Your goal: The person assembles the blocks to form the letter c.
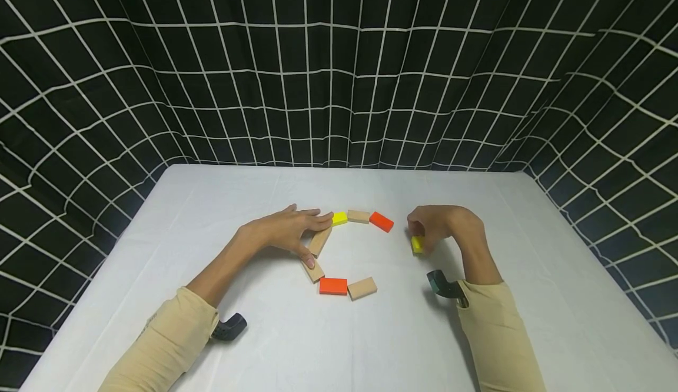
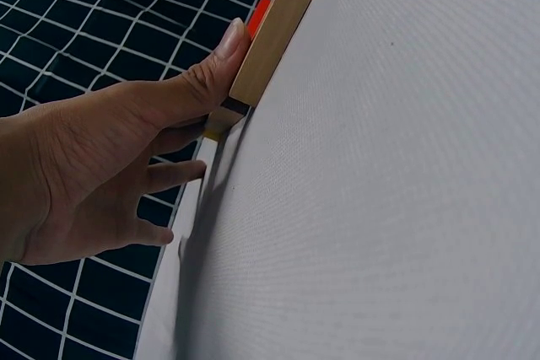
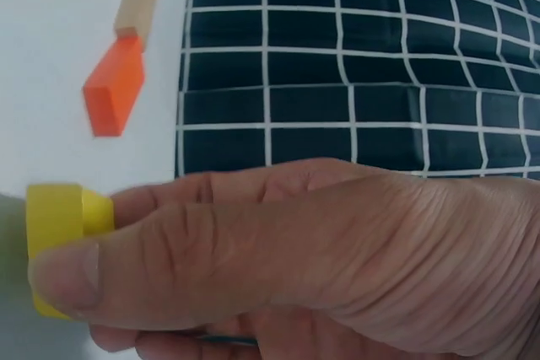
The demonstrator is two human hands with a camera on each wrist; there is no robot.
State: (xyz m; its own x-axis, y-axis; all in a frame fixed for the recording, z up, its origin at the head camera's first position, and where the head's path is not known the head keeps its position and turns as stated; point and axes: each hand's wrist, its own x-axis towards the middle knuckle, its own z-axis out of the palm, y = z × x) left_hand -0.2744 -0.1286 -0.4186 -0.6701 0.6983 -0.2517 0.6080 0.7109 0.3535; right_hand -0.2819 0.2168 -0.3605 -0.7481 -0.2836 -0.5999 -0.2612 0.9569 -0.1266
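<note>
My left hand (image 1: 288, 231), fingers spread and mostly straight, lies over the left side of a curved line of small blocks. Its thumb rests on a plain wooden block (image 1: 313, 272); its index fingertip is right at a yellow block (image 1: 340, 218). Another wooden block (image 1: 320, 242) lies between thumb and index finger. At the right, my right hand (image 1: 442, 224) pinches a separate yellow block (image 3: 55, 217) between thumb and fingers, close over the table. The fingers partly hide this block in the head view.
Along the curve's back are a wooden block (image 1: 358, 216) and an orange-red block (image 1: 381, 222). Its front has an orange-red block (image 1: 333, 286) and a wooden block (image 1: 362, 288). Everything lies on a white-covered table (image 1: 402, 339), with a dark grid-patterned curtain (image 1: 339, 86) behind and beside it.
</note>
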